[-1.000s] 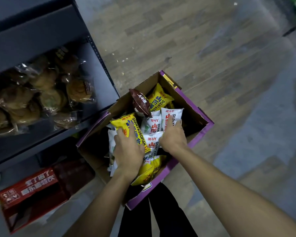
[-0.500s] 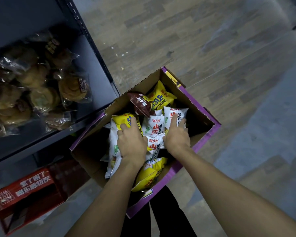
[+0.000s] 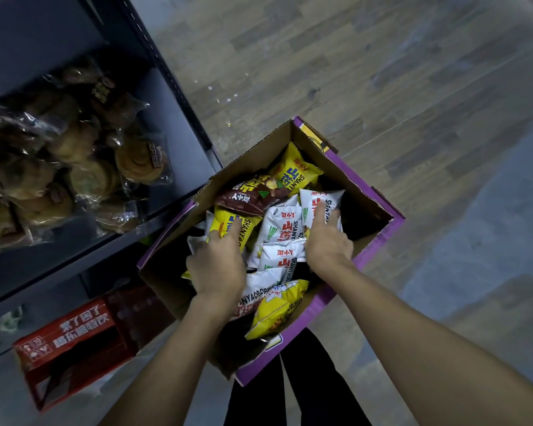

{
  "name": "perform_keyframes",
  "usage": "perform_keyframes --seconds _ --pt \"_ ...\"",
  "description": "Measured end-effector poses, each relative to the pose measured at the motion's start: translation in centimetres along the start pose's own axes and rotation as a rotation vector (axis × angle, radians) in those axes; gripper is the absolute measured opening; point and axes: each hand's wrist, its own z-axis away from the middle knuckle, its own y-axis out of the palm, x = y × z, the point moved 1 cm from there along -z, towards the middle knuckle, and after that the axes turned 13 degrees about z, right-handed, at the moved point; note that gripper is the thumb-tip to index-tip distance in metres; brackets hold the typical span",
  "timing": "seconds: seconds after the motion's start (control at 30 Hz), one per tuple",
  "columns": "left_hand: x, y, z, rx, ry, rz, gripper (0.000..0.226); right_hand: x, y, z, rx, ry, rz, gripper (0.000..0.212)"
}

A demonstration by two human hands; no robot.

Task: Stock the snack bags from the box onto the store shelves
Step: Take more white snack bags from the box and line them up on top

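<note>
An open cardboard box (image 3: 366, 192) with purple outer sides stands on the floor, full of yellow, white and dark red snack bags. My left hand (image 3: 217, 265) is inside it, fingers curled over a yellow bag (image 3: 228, 221) at the left of the pile. My right hand (image 3: 326, 241) reaches in beside it, its fingers laid on a white bag (image 3: 319, 199) at the right. More white bags (image 3: 282, 229) lie between my hands. A dark red bag (image 3: 250, 195) and another yellow bag (image 3: 297, 173) sit at the far end.
A dark metal shelf unit (image 3: 173, 87) stands left of the box, holding clear packs of round pastries (image 3: 139, 161). A red carton (image 3: 74, 342) lies on the bottom level. Wood-look floor (image 3: 382, 72) stretches beyond and to the right. My dark trouser legs (image 3: 290, 392) are below the box.
The view has shifted closer over the box. Both hands have stayed on the pile; my right hand's fingers have slid farther along the white bag and my left hand holds the yellow bag.
</note>
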Motion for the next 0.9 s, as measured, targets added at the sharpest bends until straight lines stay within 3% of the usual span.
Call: perform_keyframes --seconds 0.4,0.6,0.9 --pt "-2.0 1.1 -0.7 0.047 0.04 -0.128 0.054 -0.5 0.1 0.4 -0.026 -0.037 -0.095 0.086" --pt "-1.3 -3.1 -0.2 0.065 -0.017 -0.003 0.038 -0.4 -3.7 2.0 -0.049 -0.114 -0.102 0.075" --pt "-0.4 -10.1 5.9 -0.012 -0.086 0.199 0.044 1.2 -8.9 9.0 -0.123 -0.296 -0.226 0.07"
